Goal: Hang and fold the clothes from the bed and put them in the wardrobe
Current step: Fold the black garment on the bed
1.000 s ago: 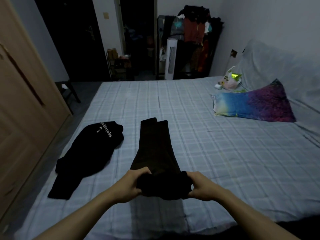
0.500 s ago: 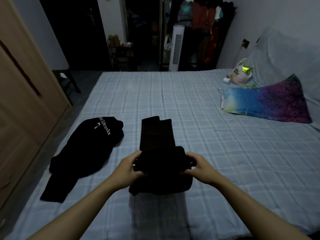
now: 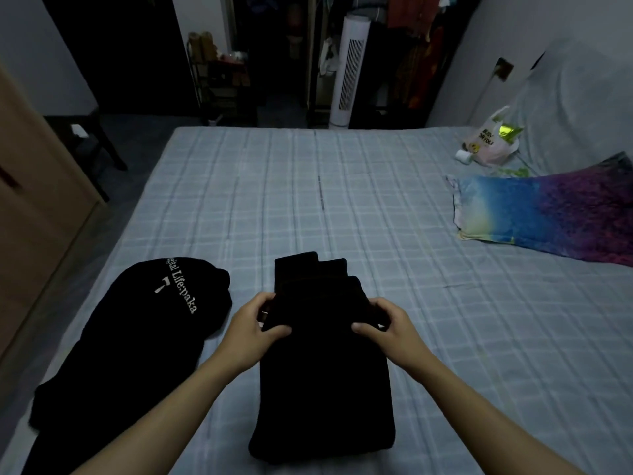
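Observation:
Dark trousers (image 3: 323, 378) lie folded lengthwise on the bed (image 3: 376, 217), straight ahead of me. My left hand (image 3: 255, 325) grips the left edge of the folded-over layer, thumb on top and fingers under the cloth. My right hand (image 3: 387, 323) holds the right edge the same way. The trouser ends stick out just beyond the fold. A black top with white lettering (image 3: 137, 337) lies crumpled to the left of the trousers. The wooden wardrobe (image 3: 30, 186) stands along the left edge of the view.
A blue and purple pillow (image 3: 544, 214) lies at the right of the bed, with a white plastic bag (image 3: 489, 142) behind it. Beyond the bed stand a white tower fan (image 3: 349, 70), a rack of hanging clothes (image 3: 414, 36) and a dark stool (image 3: 92, 145).
Both hands have carried the near end of the trousers forward and laid it over the far part, so the garment is shorter. The view has tilted downward.

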